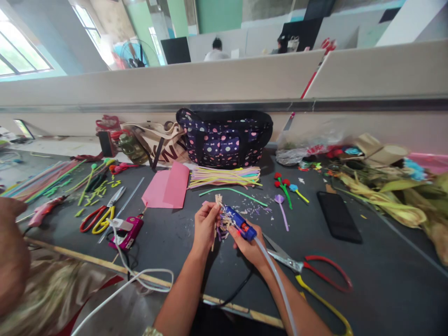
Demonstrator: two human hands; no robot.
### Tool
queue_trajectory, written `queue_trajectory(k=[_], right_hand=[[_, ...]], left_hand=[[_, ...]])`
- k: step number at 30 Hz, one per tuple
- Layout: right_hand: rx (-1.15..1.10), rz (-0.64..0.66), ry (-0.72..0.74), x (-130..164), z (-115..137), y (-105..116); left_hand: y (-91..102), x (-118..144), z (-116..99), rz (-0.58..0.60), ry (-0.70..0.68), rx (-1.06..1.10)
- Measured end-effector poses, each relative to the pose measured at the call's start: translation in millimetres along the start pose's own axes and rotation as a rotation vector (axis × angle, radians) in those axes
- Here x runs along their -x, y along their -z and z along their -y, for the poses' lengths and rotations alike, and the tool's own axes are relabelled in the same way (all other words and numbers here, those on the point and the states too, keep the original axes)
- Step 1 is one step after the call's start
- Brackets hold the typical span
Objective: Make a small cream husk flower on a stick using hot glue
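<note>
My right hand (251, 245) is wrapped round a blue hot glue gun (238, 220), with a long clear glue stick (276, 273) trailing from its back end. Between the fingertips of my left hand (203, 225) is a pale beige strip (219, 199) that sticks up above them. The gun's nozzle end points at this strip, close to my left fingers; whether they touch is hard to see. Purple and beige scraps (221, 233) show between my hands. Small white shreds (254, 205) lie on the dark table (224, 275) beyond the gun.
Large scissors (297, 266) lie beside my right forearm. A phone (339, 217) and small pipe-cleaner flowers (283, 184) are to the right. Pink paper (166, 186), a magenta device (129, 232) and smaller scissors (105, 212) lie left. A bundle of pipe cleaners (226, 177) lies before a patterned bag (224, 140).
</note>
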State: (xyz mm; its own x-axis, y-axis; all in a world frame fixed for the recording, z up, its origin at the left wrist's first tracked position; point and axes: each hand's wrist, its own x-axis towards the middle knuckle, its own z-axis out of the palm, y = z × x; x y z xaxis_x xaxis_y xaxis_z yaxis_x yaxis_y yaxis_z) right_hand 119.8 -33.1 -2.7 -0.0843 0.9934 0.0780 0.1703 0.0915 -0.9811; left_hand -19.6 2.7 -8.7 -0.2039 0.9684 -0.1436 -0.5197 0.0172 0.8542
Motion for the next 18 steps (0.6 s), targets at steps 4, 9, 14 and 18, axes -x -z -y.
queue_trajectory(k=[4, 9, 14, 18], right_hand=[[0.000, 0.013, 0.015, -1.5, -1.6, 0.1], [-0.006, 0.029, 0.024, -3.1, -3.9, 0.6], [0.024, 0.027, 0.022, -3.3, -3.4, 1.0], [0.043, -0.002, 0.006, -4.3, -6.1, 4.0]], left_hand=[[1.2, -0.9, 1.1, 0.001, -0.010, -0.009], [1.9, -0.9, 2.0, -0.004, -0.017, -0.033], [1.5, -1.7, 1.8, -0.024, -0.057, -0.065], [1.9, -2.9, -0.7, -0.049, -0.086, -0.063]])
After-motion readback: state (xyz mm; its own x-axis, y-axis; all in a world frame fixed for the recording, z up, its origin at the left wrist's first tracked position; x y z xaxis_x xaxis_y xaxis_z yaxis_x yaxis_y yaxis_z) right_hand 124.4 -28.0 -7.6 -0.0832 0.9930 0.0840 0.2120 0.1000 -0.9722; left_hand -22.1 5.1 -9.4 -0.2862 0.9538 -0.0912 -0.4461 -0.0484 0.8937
